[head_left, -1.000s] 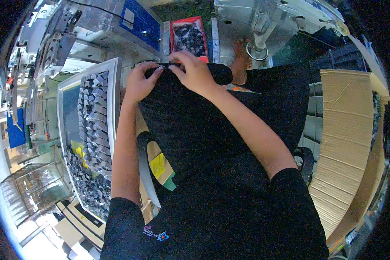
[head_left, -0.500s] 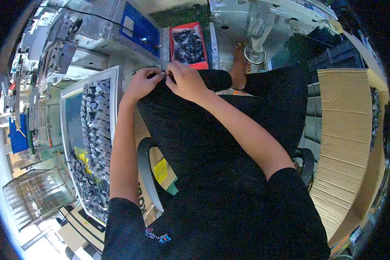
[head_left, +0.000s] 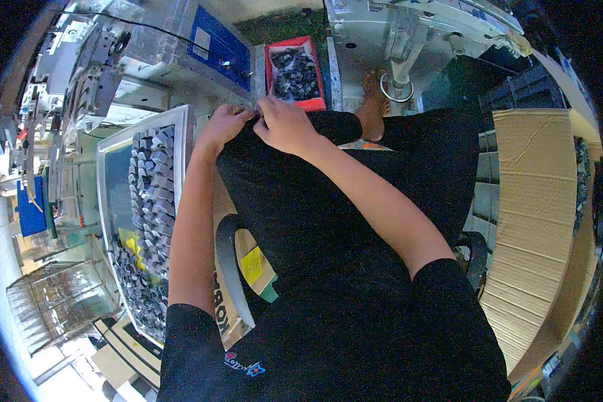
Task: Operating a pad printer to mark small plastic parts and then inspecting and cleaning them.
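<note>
The left hand (head_left: pixel 229 126) and right hand (head_left: pixel 286 127) are close together just below one red box (head_left: pixel 311 105) of dark parts (head_left: pixel 295 75). Fingers are bent; whether they close on anything, I cannot tell. Farther below the box: one yellow label (head_left: pixel 252 264), black lettering (head_left: pixel 220 309), one shirt logo (head_left: pixel 253 368). Lower left of it, one tray (head_left: pixel 180 137) holds uncountably many grey parts (head_left: pixel 157 187).
</note>
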The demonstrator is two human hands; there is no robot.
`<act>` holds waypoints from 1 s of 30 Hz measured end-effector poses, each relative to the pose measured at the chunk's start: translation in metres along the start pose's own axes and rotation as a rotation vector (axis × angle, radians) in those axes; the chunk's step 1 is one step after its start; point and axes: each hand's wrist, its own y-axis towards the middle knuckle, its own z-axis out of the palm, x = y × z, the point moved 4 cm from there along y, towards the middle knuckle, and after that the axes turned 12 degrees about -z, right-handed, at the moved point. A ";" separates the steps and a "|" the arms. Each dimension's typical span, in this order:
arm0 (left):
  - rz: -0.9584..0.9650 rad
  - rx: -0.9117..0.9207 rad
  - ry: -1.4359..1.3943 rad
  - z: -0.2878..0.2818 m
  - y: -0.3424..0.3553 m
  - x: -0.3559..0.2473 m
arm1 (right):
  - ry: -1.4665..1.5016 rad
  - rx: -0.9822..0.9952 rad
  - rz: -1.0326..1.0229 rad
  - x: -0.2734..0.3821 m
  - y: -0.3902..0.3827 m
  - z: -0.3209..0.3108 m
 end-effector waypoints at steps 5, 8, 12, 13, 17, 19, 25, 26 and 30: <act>-0.065 0.040 0.008 0.004 0.003 0.001 | 0.025 0.033 0.009 -0.006 -0.001 0.006; -0.122 0.035 0.010 0.003 0.010 0.009 | 0.092 0.028 -0.028 -0.010 -0.002 0.008; -0.102 0.079 -0.108 0.003 0.015 0.016 | 0.119 -0.023 -0.087 -0.012 -0.003 0.007; -0.066 0.083 -0.115 0.003 0.015 0.014 | 0.143 -0.045 -0.104 -0.011 -0.004 0.007; -0.090 0.038 -0.143 0.003 0.008 0.010 | 0.197 -0.092 -0.172 -0.008 -0.009 0.007; -0.057 0.013 -0.137 0.004 0.002 0.003 | 0.268 -0.145 -0.149 -0.012 -0.012 0.004; -0.104 -0.033 -0.115 0.004 0.000 0.001 | 0.406 -0.250 -0.008 -0.020 -0.014 -0.001; -0.134 -0.037 -0.115 0.004 0.002 0.004 | 0.418 -0.248 -0.002 -0.020 -0.012 -0.001; -0.039 -0.041 -0.101 0.005 0.011 0.013 | 0.288 -0.287 -0.061 -0.013 -0.005 -0.004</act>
